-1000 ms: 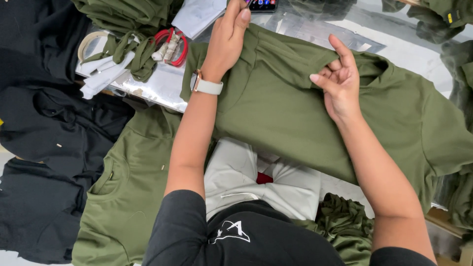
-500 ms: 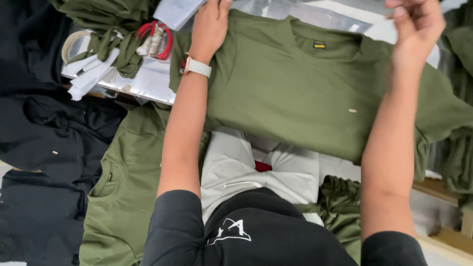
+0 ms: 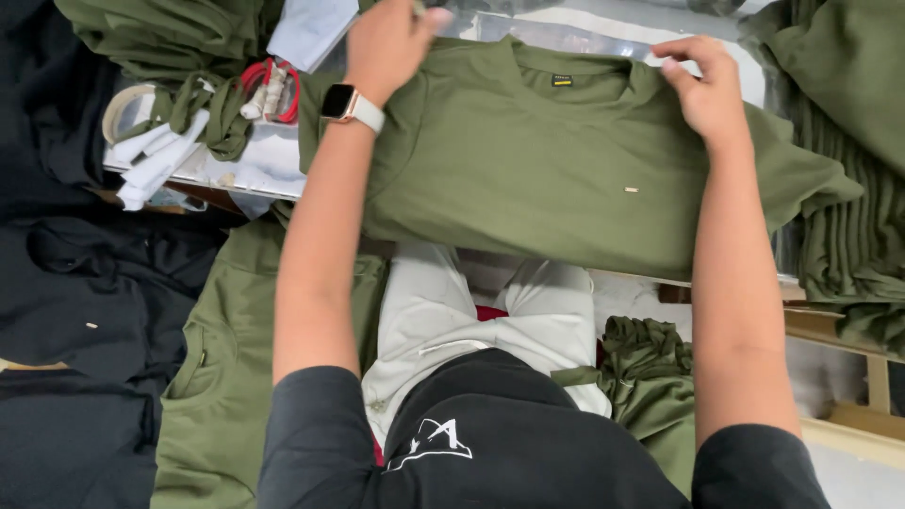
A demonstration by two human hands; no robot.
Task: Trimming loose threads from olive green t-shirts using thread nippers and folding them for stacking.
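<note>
— Two hands work one olive T-shirt (image 3: 528, 170) spread flat across the desk (image 3: 264, 165). How is it held?

— Left hand (image 3: 386, 42) pinches one shoulder, right hand (image 3: 702, 90) the other; fingers (image 3: 683, 57) closed on cloth beside the collar.

— Progress?

— Laid smooth, apparently not yet folded. Folded olive shirts (image 3: 848, 245) stacked at right; scissors (image 3: 269, 90) nearby.

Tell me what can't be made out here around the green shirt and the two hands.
- Left hand, head view: fingertips cut off by the top edge.
- Green shirt, head view: left shoulder hidden under the left hand; neck label too small to read.
- Right hand: its palm faces down, so the grip on the cloth is hidden.
- Red-handled tool: half buried in green strips.
</note>
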